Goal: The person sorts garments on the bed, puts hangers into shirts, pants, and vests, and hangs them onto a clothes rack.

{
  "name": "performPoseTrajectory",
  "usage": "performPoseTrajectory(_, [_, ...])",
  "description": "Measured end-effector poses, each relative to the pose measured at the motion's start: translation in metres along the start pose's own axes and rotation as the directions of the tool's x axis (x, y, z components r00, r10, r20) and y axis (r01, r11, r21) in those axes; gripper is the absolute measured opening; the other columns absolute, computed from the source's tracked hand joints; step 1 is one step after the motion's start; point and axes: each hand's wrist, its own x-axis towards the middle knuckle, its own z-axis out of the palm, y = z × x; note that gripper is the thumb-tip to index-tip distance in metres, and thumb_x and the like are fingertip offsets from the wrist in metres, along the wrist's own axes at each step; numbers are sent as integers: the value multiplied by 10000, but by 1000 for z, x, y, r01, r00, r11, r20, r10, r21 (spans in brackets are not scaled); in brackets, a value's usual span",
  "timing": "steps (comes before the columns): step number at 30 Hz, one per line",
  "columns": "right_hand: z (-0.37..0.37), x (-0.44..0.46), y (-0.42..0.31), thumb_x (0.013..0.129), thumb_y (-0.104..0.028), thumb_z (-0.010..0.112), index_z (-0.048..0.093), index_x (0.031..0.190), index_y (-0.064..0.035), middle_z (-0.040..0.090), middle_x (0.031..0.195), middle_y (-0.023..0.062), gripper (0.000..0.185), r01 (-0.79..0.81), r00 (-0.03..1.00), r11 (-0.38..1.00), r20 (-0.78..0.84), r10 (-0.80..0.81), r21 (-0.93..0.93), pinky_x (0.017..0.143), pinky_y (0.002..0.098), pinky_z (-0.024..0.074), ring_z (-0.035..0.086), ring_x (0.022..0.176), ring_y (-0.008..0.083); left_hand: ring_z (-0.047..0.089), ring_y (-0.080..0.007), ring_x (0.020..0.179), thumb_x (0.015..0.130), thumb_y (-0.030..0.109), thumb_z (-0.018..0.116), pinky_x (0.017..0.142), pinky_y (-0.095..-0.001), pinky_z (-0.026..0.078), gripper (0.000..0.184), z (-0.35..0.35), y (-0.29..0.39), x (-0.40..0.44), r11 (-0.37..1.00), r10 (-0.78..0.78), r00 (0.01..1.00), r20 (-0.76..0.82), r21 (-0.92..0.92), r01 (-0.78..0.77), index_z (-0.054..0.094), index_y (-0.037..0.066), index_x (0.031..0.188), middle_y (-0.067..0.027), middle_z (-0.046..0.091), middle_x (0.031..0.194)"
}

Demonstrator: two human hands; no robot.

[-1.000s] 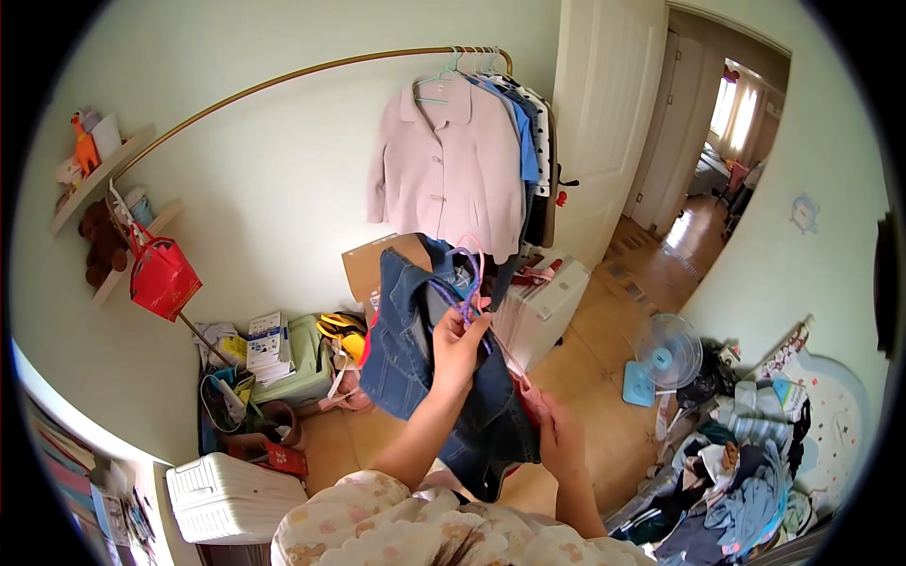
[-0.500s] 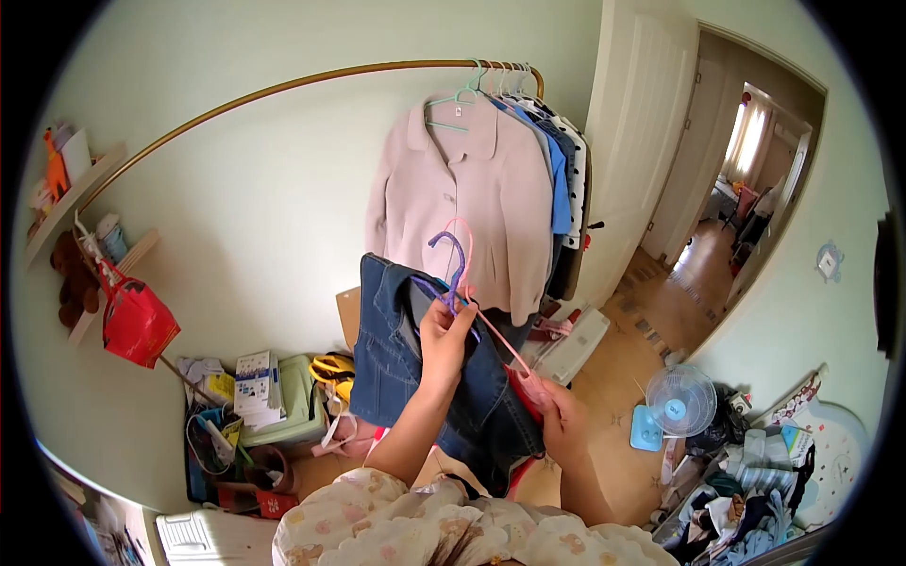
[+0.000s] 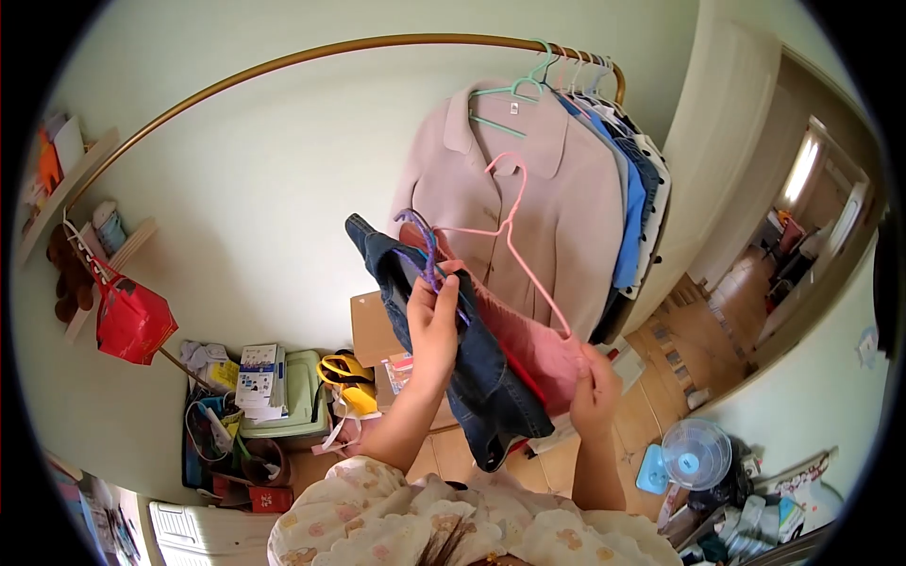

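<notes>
My left hand [image 3: 434,325] is closed around the neck of a purple hanger [image 3: 429,250], from which a dark denim garment [image 3: 486,382] hangs. Directly behind the denim, a pink garment [image 3: 528,344] is spread on a pink hanger [image 3: 512,217] whose hook points up. With fingers pinched, my right hand [image 3: 595,387] grips the pink garment at the hanger's right end. A strip of red fabric [image 3: 530,382] shows between the two garments. The beige jacket [image 3: 477,198] hangs just beyond both hangers.
A brass-coloured rail [image 3: 330,52] carries the jacket and several other clothes at its right end. A red bag [image 3: 135,316] hangs at left. Below stand a green box [image 3: 307,387], a yellow bag [image 3: 347,377] and a cardboard box [image 3: 373,325]. A fan [image 3: 696,455] stands right.
The pink hanger and garment have come out from behind the denim, up and to the right. My right hand has moved right and slightly up. The view has shifted left.
</notes>
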Motion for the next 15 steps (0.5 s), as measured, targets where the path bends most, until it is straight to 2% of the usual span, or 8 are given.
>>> performPoseTrajectory(2, [-4, 35, 18, 910, -39, 512, 610, 1069, 54, 661, 944, 180, 209, -8, 1000, 1000, 16, 8, 17, 780, 300, 482, 642, 854, 235, 364, 3, 638, 957, 115, 518, 560, -158, 280, 198, 6, -7, 18, 999, 28, 998, -52, 36, -26, 579, 27, 1124, 83, 489, 792])
performPoseTrajectory(4, [-8, 70, 45, 909, -33, 511, 613, 1066, 52, 663, 943, 172, 206, 24, 1000, 1000, 7, -24, 8, 783, 288, 476, 637, 854, 216, 357, 5, 626, 958, 116, 517, 552, -155, 268, 198, 14, -17, 35, 993, 72, 993, -95, 101, -63, 581, 31, 1125, 86, 484, 784])
performPoseTrajectory(6, [-12, 107, 63, 909, -28, 506, 615, 1065, 50, 664, 942, 169, 206, 40, 999, 997, 0, -40, 60, 778, 283, 474, 634, 849, 206, 348, 14, 639, 958, 118, 517, 559, -151, 244, 189, 23, -27, 51, 993, 97, 986, -135, 86, -86, 583, 48, 1121, 97, 468, 771])
performPoseTrajectory(7, [-15, 127, 65, 909, -25, 499, 614, 1070, 49, 663, 939, 164, 212, 55, 998, 998, 14, -55, 24, 772, 275, 470, 628, 842, 193, 341, 14, 638, 959, 121, 516, 559, -151, 237, 185, 28, -32, 59, 990, 118, 980, -163, 96, -103, 583, 54, 1118, 101, 460, 766])
performPoseTrajectory(9, [-16, 165, 86, 925, -37, 484, 607, 1071, 54, 650, 967, 126, 212, 68, 997, 997, 21, -68, 21, 818, 267, 452, 604, 889, 164, 323, 13, 625, 962, 128, 513, 554, -154, 220, 172, 34, -42, 72, 985, 142, 962, -231, 132, -113, 582, 71, 1109, 110, 437, 750])
performPoseTrajectory(10, [-14, 185, 96, 932, -43, 477, 603, 1072, 57, 643, 981, 107, 213, 76, 997, 997, 27, -77, 22, 842, 263, 442, 592, 912, 150, 341, 25, 572, 956, 146, 526, 503, -143, 224, 171, 35, -51, 79, 974, 200, 943, -267, 157, -162, 602, 73, 1091, 111, 487, 761])
performPoseTrajectory(12, [-5, 226, 108, 920, -34, 496, 610, 1071, 51, 655, 945, 137, 208, 144, 990, 987, -21, -142, 71, 800, 261, 456, 611, 861, 169, 334, 26, 573, 960, 142, 518, 504, -144, 224, 169, 36, -69, 90, 940, 318, 891, -325, 232, -251, 600, 78, 1092, 113, 485, 764])
performPoseTrajectory(15, [14, 276, 123, 915, -42, 521, 612, 1066, 53, 661, 927, 151, 200, 206, 978, 970, -71, -198, 131, 782, 263, 464, 621, 831, 184, 339, 25, 588, 966, 130, 500, 516, -144, 240, 190, 35, -84, 101, 914, 378, 852, -363, 293, -281, 578, 81, 1131, 109, 475, 793])
